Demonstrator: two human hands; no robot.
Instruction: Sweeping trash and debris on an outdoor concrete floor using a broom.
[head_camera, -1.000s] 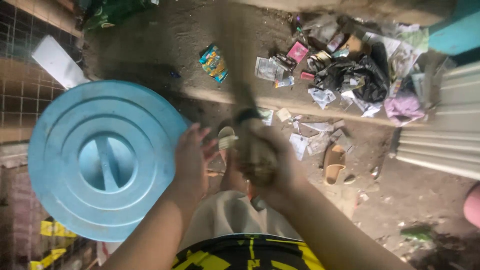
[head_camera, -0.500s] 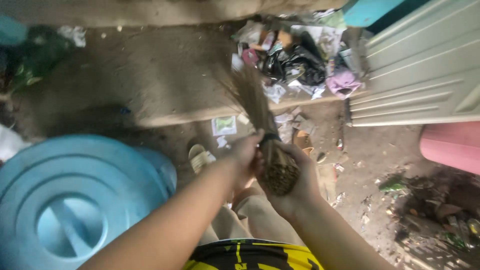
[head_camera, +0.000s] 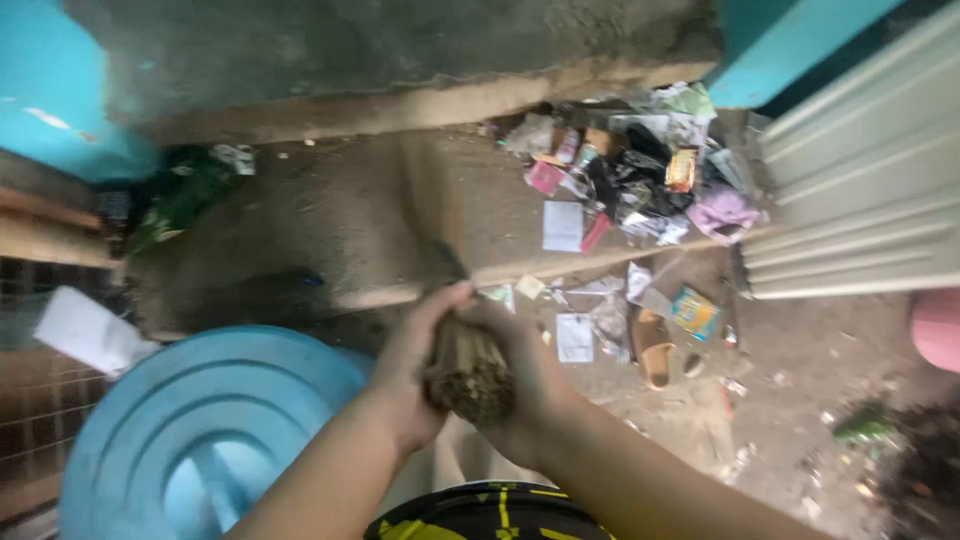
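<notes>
Both my hands grip a stick broom (head_camera: 468, 372) by its bundled butt end, held out in front of my chest. My left hand (head_camera: 412, 362) wraps the bundle from the left. My right hand (head_camera: 535, 380) closes on it from the right. The broom's bristles reach forward over a low concrete step (head_camera: 330, 240) and are blurred. A heap of litter (head_camera: 640, 185) made of wrappers, paper and dark plastic lies beyond the step, at the upper right.
A large round blue lid (head_camera: 200, 430) sits at the lower left. A tan sandal (head_camera: 655, 350) and loose papers lie on the dirt ground at right. A pale corrugated panel (head_camera: 860, 210) stands at the far right, next to a pink object (head_camera: 938, 328).
The view has swung back to the left. The broom has swept toward the left over the step, with both hands still on it. The litter heap now lies farther right of the broom.
</notes>
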